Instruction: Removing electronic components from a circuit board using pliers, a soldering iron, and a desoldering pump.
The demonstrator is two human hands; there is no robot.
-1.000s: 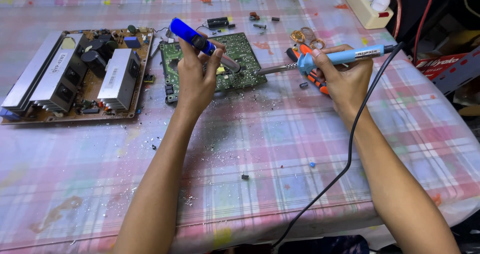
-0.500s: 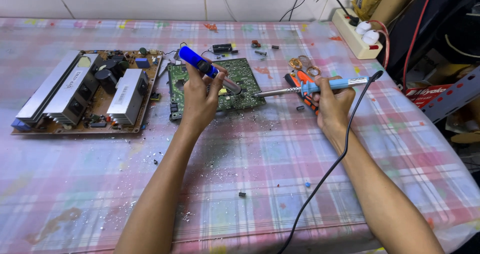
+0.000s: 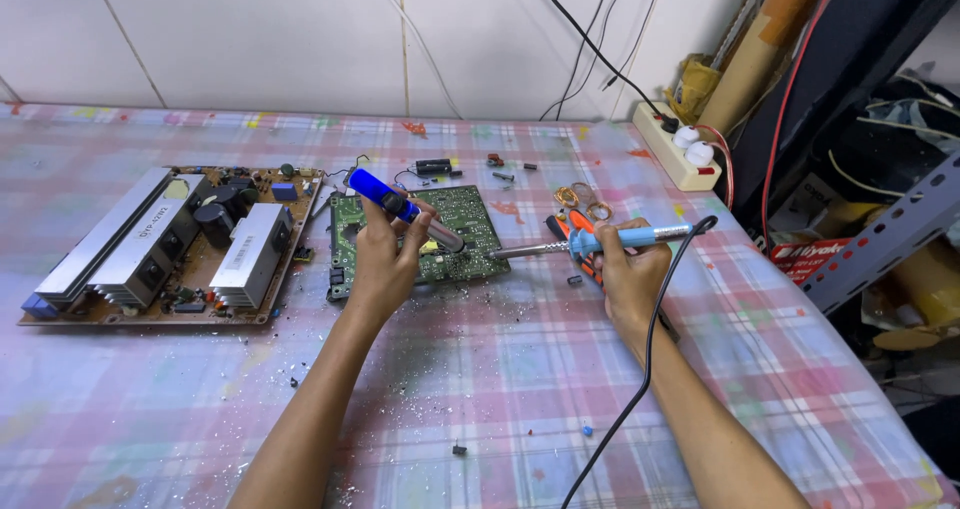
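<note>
A long table (image 3: pixel 480 389) under a pink and blue checked cloth fills the room's near side, littered with solder specks and small loose parts. On its left lies a big brown power board (image 3: pixel 170 244) with 2 pale metal heat sinks, and just right of it, near the middle, the smaller green circuit board (image 3: pixel 415 241) that the work is on. The left hand (image 3: pixel 385 264) is closed around a blue desoldering pump (image 3: pixel 395 207), held tilted with its clear nozzle down over the green board's middle. The right hand (image 3: pixel 630 269) is wrapped tight on the light blue handle of a soldering iron (image 3: pixel 600 241), whose metal tip reaches left to the green board's right edge, close by the pump nozzle; I cannot tell if either tip touches the board. The iron's black cord (image 3: pixel 640 389) trails toward the near edge. Orange-handled pliers (image 3: pixel 572 237) lie under the iron, with a white power strip (image 3: pixel 680 154) at the far right. To my eye this is the heat-and-suck step on 1 joint; the next move calls for both tips meeting steadily on the same pad.
</note>
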